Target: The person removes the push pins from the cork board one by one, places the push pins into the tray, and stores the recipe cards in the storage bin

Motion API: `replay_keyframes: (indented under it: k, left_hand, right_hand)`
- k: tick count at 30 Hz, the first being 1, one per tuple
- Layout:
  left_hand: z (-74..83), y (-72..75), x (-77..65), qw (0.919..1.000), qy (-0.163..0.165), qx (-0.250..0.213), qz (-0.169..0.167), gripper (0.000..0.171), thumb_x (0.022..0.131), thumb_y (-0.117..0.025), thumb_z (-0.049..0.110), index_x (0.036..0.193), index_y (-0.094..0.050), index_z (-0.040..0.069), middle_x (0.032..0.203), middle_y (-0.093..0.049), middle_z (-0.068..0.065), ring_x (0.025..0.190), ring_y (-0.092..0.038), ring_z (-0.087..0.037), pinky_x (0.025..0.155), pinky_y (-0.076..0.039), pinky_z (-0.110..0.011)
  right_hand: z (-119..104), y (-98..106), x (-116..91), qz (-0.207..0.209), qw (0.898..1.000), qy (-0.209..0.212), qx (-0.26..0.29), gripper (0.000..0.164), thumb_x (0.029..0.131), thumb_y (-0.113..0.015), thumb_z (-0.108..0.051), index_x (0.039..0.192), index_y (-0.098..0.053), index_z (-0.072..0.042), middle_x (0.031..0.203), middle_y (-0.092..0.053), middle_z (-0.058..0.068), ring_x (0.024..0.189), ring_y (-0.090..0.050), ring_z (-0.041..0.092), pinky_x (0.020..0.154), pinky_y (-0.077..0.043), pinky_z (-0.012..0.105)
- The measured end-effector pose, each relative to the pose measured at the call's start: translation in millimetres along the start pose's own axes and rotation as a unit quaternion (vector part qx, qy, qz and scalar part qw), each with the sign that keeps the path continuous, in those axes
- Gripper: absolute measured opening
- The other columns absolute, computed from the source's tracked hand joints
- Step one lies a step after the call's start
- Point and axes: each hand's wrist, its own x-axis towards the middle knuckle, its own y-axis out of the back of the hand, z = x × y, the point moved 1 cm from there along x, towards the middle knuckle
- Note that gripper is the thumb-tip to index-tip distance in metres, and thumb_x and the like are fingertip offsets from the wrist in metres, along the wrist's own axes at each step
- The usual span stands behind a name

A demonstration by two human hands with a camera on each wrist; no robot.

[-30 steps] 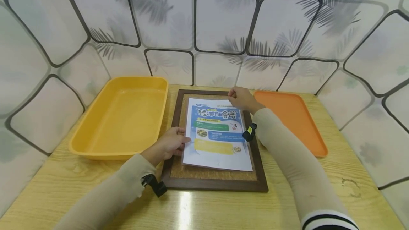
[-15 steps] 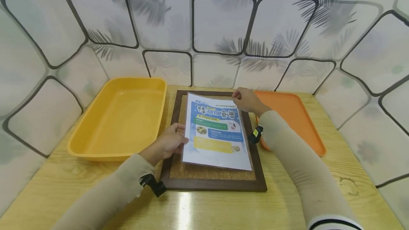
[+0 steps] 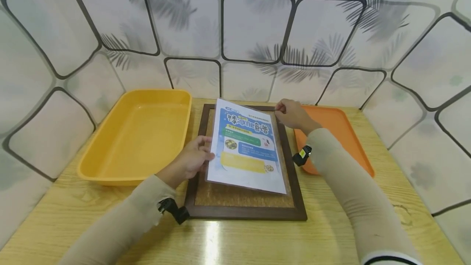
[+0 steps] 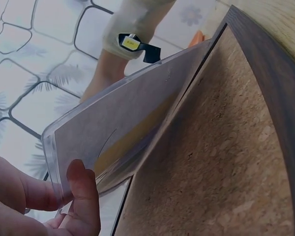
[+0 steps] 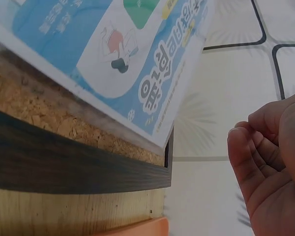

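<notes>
Laminated sheet (image 3: pixel 245 150) is now off the cork board (image 3: pixel 245 199) along its left and far edges; half a second ago it lay nearly flat. Near edge is low, close to or on the cork, so it's mid-lift, hinged up toward the left.

Left hand (image 3: pixel 189 162): fingers pinch the sheet's left edge, thumb on top, per the left wrist view (image 4: pixel 83 196). Underside of the sheet is clear of the cork there.

Right hand (image 3: pixel 292 114): has come away from the far right corner it held a second ago. Fingers curled, nothing between them in the right wrist view (image 5: pixel 270 162); the sheet corner floats free beside it. So only the left hand carries the sheet: floppy, may sag or slip.

Around: yellow bin (image 3: pixel 106 162) just left of the board frame, orange tray (image 3: pixel 349 134) just right, partly under the right forearm. All on the wooden surface (image 3: pixel 257 240). Nothing blocks the way to either side.
</notes>
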Motion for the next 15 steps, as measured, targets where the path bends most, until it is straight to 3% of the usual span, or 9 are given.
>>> replay_keyframes:
  k: [8, 15]
  left_hand:
    - [4.8, 7.0, -1.9, 0.9998, 0.004, 0.004, 0.017, 0.050, 0.094, -0.052, -0.008, 0.140, -0.039, 0.007, 0.102, -0.054, -0.014, 0.079, -0.060, -0.021, 0.060, -0.052, -0.030]
    - [9.4, 14.2, -5.3, 0.9997, 0.005, 0.013, 0.019, 0.050, 0.096, -0.050, -0.005, 0.142, -0.038, 0.011, 0.114, -0.055, -0.019, 0.089, -0.062, -0.027, 0.068, -0.056, -0.036]
  right_hand:
    - [4.0, 7.0, -7.6, -0.003, 1.000, -0.003, 0.005, 0.022, 0.097, -0.049, -0.015, 0.111, -0.055, 0.002, 0.099, -0.062, 0.017, 0.083, -0.061, 0.027, 0.075, -0.050, 0.040]
    - [10.4, 10.2, -12.8, -0.008, 1.000, -0.014, 0.001, 0.023, 0.099, -0.049, -0.017, 0.114, -0.054, 0.001, 0.103, -0.061, 0.016, 0.086, -0.061, 0.027, 0.076, -0.050, 0.041]
